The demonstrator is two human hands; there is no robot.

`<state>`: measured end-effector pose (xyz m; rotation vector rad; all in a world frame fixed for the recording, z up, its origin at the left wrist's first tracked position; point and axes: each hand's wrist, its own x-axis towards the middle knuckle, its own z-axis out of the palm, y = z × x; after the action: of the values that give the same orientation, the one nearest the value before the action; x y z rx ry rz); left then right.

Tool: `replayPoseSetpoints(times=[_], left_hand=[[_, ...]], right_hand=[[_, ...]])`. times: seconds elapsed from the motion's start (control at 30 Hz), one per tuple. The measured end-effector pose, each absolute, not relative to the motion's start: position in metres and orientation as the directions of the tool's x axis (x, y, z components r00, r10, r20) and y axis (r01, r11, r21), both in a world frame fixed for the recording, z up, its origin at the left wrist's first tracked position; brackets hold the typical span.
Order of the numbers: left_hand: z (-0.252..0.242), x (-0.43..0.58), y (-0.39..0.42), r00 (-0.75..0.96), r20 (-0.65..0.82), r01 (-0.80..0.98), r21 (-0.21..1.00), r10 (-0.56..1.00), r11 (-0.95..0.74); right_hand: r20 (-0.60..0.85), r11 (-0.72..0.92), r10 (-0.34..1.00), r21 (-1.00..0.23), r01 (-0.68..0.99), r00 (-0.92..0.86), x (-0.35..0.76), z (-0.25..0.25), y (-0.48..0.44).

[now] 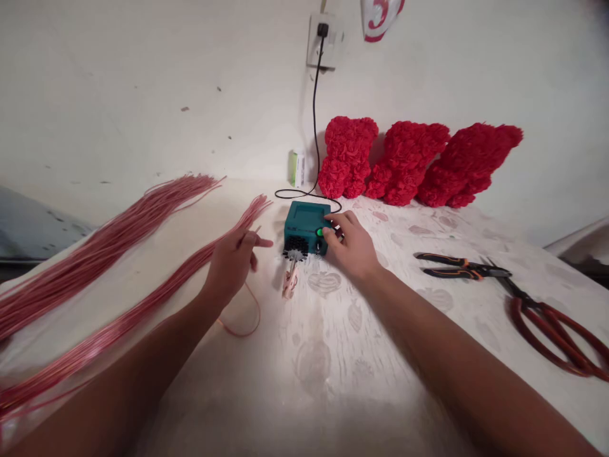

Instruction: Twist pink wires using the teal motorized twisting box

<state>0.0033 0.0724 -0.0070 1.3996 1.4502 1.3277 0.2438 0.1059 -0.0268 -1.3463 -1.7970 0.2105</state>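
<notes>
Green glows on the round button (pixel 320 232) of a small teal machine (pixel 304 222), and the right hand (pixel 351 244) is at it: thumb at the button, the other fingers spread apart from it and curved over the machine's right edge. The left hand (pixel 232 263), just left of the machine, pinches a thin pink wire (pixel 259 311) between thumb and fingers, with one finger stretched out towards the machine but not touching it. A short end of the wire pokes up above the fingers, and the rest hangs in a loop below the hand.

On the machine's front sits a black toothed wheel (pixel 295 246) with a metal shaft, and a copper-coloured piece (pixel 289 282) juts forward from it. Left of the machine, beyond the left hand, two long bundles of pink wire lie side by side, the near bundle (pixel 152 301) and the far bundle (pixel 118 240). Behind the machine, a black cable (pixel 314 105) runs up to a wall socket (pixel 328 54), near a small white-and-green box (pixel 297 168). Behind and right, three ruffled red bears (pixel 406 162) stand in a row. Well right of the machine lie black-and-orange pliers (pixel 451 270) and red-handled scissors (pixel 547 311).
</notes>
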Motion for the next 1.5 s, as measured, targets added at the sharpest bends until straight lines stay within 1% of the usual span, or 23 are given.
replayPoseSetpoints(times=[0.07,0.2,0.27,0.37,0.5,0.6,0.7,0.87,0.93,1.0,1.17,1.27,1.37,1.5], left_hand=[[-0.015,0.01,0.093,-0.167,0.135,0.2,0.975,0.977,-0.1],[-0.031,0.025,0.115,-0.174,0.105,0.111,0.99,0.979,-0.086],[-0.035,0.03,0.114,-0.172,0.12,0.091,0.99,0.978,-0.105],[-0.037,0.032,0.108,-0.177,0.148,0.073,0.988,0.973,-0.137],[-0.034,0.031,0.103,-0.179,0.162,0.059,0.986,0.97,-0.154],[-0.033,0.029,0.102,-0.169,0.179,0.064,0.983,0.969,-0.171],[-0.037,0.029,0.102,-0.163,0.179,0.088,0.982,0.97,-0.167],[-0.047,0.028,0.106,-0.142,0.187,0.135,0.976,0.972,-0.169],[-0.049,0.027,0.107,-0.134,0.191,0.144,0.975,0.973,-0.171],[-0.048,0.026,0.107,-0.127,0.189,0.151,0.974,0.974,-0.169],[-0.048,0.023,0.11,-0.11,0.183,0.159,0.973,0.977,-0.164],[-0.049,0.022,0.112,-0.104,0.169,0.159,0.976,0.98,-0.152],[-0.051,0.022,0.114,-0.1,0.171,0.166,0.974,0.98,-0.153],[-0.053,0.023,0.112,-0.104,0.209,0.192,0.964,0.972,-0.187]], right_hand=[[0.511,0.415,0.857,-0.612,0.673,-0.063,0.246,-0.034,0.109],[0.413,0.386,0.906,-0.709,0.59,-0.097,0.248,-0.045,0.113],[0.387,0.382,0.914,-0.71,0.592,-0.126,0.249,-0.048,0.114],[0.408,0.408,0.9,-0.663,0.628,-0.154,0.249,-0.05,0.114],[0.454,0.427,0.879,-0.609,0.668,-0.148,0.246,-0.048,0.113],[0.475,0.417,0.874,-0.631,0.654,-0.099,0.246,-0.047,0.113],[0.457,0.412,0.886,-0.695,0.59,-0.08,0.252,-0.048,0.115],[0.312,0.392,0.911,-0.86,0.327,-0.27,0.269,-0.049,0.124],[0.279,0.367,0.908,-0.89,0.27,-0.313,0.274,-0.046,0.13],[0.242,0.345,0.905,-0.898,0.274,-0.35,0.28,-0.04,0.138],[0.123,0.33,0.883,-0.849,0.413,-0.453,0.29,-0.015,0.159],[0.069,0.338,0.845,-0.837,0.43,-0.531,0.29,-0.004,0.168],[0.018,0.288,0.827,-0.871,0.397,-0.561,0.287,-0.002,0.172],[0.044,0.219,0.842,-0.939,0.265,-0.538,0.286,-0.01,0.171]])
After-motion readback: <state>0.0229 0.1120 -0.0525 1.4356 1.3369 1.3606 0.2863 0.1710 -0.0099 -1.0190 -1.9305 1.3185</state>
